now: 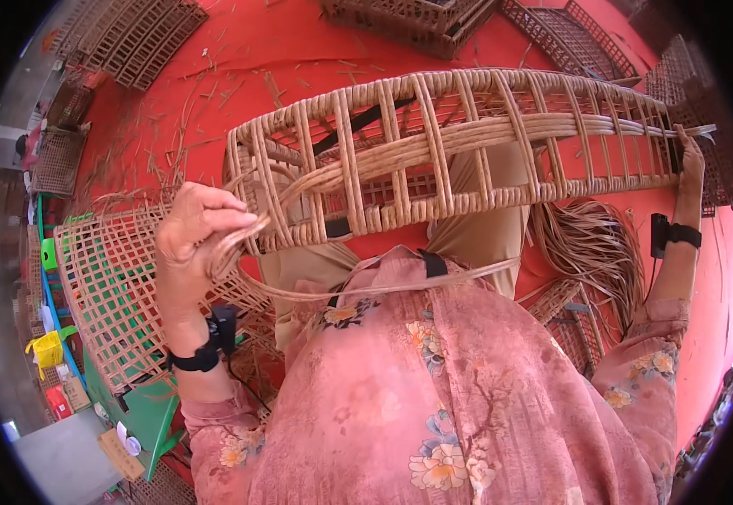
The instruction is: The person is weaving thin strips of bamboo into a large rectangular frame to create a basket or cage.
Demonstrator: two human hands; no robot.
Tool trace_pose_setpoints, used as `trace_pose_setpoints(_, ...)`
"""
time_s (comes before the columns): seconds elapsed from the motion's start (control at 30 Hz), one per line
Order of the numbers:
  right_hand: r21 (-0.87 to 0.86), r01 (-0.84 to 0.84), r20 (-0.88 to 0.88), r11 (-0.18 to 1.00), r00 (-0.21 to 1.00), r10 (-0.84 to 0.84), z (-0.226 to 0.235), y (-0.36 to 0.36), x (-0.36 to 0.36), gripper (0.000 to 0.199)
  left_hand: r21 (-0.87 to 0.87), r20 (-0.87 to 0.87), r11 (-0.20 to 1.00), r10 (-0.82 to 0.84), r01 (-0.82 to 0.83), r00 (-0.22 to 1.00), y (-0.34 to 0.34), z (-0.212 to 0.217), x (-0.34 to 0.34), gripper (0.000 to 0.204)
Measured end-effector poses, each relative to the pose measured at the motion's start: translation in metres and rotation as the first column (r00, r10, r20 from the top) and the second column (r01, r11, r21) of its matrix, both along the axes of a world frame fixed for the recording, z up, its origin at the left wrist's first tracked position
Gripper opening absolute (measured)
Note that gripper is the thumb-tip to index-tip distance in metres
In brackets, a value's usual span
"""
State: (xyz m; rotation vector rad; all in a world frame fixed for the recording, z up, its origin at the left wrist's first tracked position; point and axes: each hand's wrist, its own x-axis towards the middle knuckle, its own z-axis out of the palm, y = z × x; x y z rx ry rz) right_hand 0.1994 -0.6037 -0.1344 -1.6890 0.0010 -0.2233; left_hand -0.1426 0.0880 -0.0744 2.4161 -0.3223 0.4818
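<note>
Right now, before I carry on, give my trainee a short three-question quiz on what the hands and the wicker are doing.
1. True or false: the left hand pinches loose rattan strands at the near end of the long wicker frame.
2. Where is the right hand? A) on the far end of the frame B) on the flat lattice panel C) in the lap
3. Fill in: the floor mat under the work is ___.

Key: 1 true; 2 A; 3 red.

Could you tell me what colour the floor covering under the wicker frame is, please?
The floor covering is bright red, strewn with loose cane strips; the head view shows it best.
</note>
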Motion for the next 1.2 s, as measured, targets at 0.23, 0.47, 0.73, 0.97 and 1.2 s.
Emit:
trace_pose_setpoints(0.23, -0.031, -0.070, 0.054, 0.997, 0.996, 0.072, -0.007, -0.020, 0.004, 0.043, 0.066, 0.012, 0.966, 0.251, -0.251, 0.968, -0.052, 0.058, 0.015, 0.029)
trace_pose_setpoints(0.47, -0.402, -0.020, 0.327, 0.916, 0.931, 0.164, -0.019, -0.038, 0.021, 0.037, 0.034, -0.276, 0.990, 0.138, -0.134, 0.951, -0.077, 0.029, 0.052, 0.035)
trace_pose_setpoints(0.73, -0.127, -0.111, 0.136, 0.986, 0.982, 0.128, -0.013, -0.040, 0.014, 0.034, -0.011, -0.363, 0.976, 0.198, -0.216, 0.910, -0.082, 0.022, 0.068, 0.025)
trace_pose_setpoints(0.97, 0.274, 0.088, -0.154, 0.958, 0.987, -0.047, -0.003, -0.018, 0.016, 0.028, -0.057, -0.410, 0.987, 0.116, -0.152, 0.905, -0.075, 0.023, 0.067, 0.011)
trace_pose_setpoints(1.2, 0.198, 0.082, -0.060, 0.977, 0.996, -0.071, 0.000, -0.012, 0.013, 0.024, 0.066, -0.334, 0.991, 0.128, -0.113, 0.934, -0.084, 0.020, 0.065, 0.017)
